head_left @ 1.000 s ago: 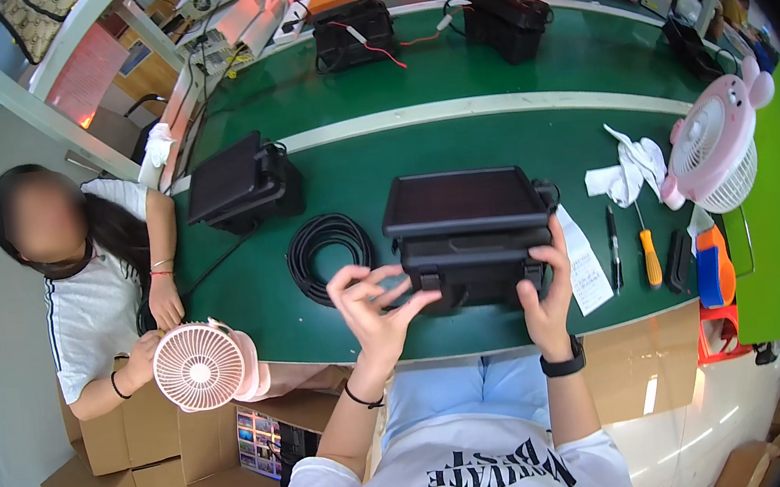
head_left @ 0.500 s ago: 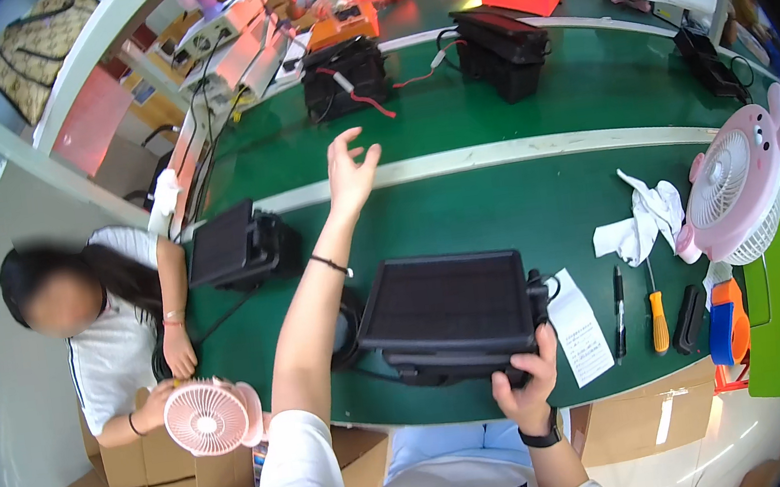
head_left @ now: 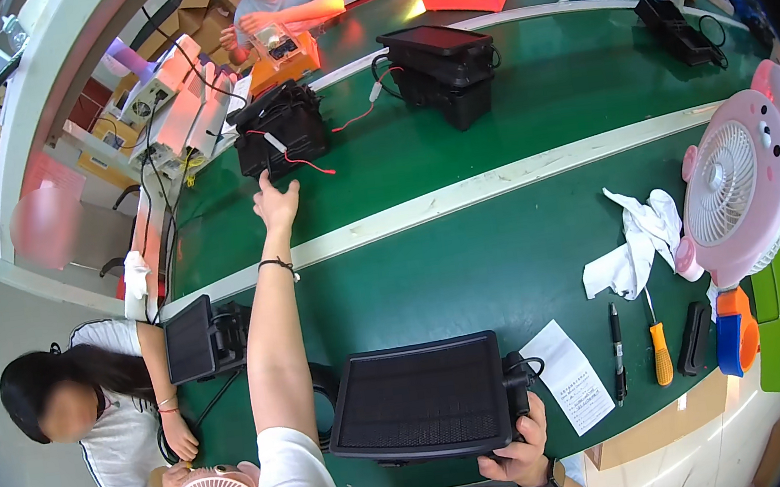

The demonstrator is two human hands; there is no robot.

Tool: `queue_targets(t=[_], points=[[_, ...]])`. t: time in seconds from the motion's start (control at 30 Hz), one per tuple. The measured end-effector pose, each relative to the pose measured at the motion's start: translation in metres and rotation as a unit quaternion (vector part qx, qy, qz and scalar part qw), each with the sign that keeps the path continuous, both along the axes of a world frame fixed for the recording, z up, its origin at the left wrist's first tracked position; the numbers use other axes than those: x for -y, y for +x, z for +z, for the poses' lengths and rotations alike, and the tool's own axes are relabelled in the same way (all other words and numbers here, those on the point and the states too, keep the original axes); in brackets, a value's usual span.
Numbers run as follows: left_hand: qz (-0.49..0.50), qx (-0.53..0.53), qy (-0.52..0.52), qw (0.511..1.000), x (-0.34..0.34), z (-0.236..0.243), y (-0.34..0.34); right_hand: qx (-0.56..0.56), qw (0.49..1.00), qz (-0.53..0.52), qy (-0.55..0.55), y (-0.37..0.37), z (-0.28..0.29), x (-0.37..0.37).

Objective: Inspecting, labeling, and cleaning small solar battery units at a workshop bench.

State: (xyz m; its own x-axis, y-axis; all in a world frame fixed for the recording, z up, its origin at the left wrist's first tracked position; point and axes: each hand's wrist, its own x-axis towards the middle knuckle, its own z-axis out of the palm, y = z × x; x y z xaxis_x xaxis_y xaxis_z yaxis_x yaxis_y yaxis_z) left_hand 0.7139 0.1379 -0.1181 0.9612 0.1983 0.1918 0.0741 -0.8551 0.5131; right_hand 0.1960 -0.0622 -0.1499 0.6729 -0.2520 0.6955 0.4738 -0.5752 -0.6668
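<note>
My right hand (head_left: 522, 446) grips the lower right corner of a black device with a flat dark panel on top (head_left: 419, 398), near the front edge of the green table. Part of the fingers is hidden under its edge. Stretched far forward, my left hand (head_left: 277, 204) has its fingertips at the near lower edge of another black boxy device (head_left: 287, 131), which has a red and white wire on it. The thumb stands apart from the pointing finger; the other fingers are partly curled. Whether the fingertips press on the device I cannot tell.
Another black device (head_left: 448, 81) stands at the back. At right lie a white paper slip (head_left: 567, 377), pen (head_left: 618, 352), yellow screwdriver (head_left: 661, 356), crumpled white cloth (head_left: 643, 242) and pink fan (head_left: 729, 187). A co-worker at left sits beside a black panel device (head_left: 193, 341); another works behind.
My left hand has reached farther forward and left, to the wired black device. The view has shifted, and the right hand still holds the panel device, now nearer the front edge.
</note>
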Motion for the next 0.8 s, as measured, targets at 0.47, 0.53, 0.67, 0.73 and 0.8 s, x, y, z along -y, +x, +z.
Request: queue_targets(t=[0.47, 0.53, 0.67, 0.73, 0.8], points=[[-0.142, 0.192, 0.018, 0.971, 0.053, 0.043, -0.116, 0.03, 1.0, 0.007, 0.008, 0.009, 0.003, -0.001], [-0.182, 0.189, 0.006, 0.965, 0.047, 0.053, -0.147, 0.024, 1.0, 0.012, 0.013, 0.009, 0.005, -0.003], [-0.231, 0.158, -0.004, 0.96, 0.036, 0.072, -0.193, 0.026, 0.999, 0.012, 0.019, 0.009, 0.008, -0.004], [-0.279, 0.123, -0.062, 0.95, 0.036, 0.076, -0.215, 0.027, 0.999, 0.012, 0.016, 0.009, 0.01, -0.003], [-0.349, 0.117, -0.048, 0.929, 0.033, 0.078, -0.227, 0.022, 1.0, 0.013, 0.012, 0.009, 0.011, -0.002]])
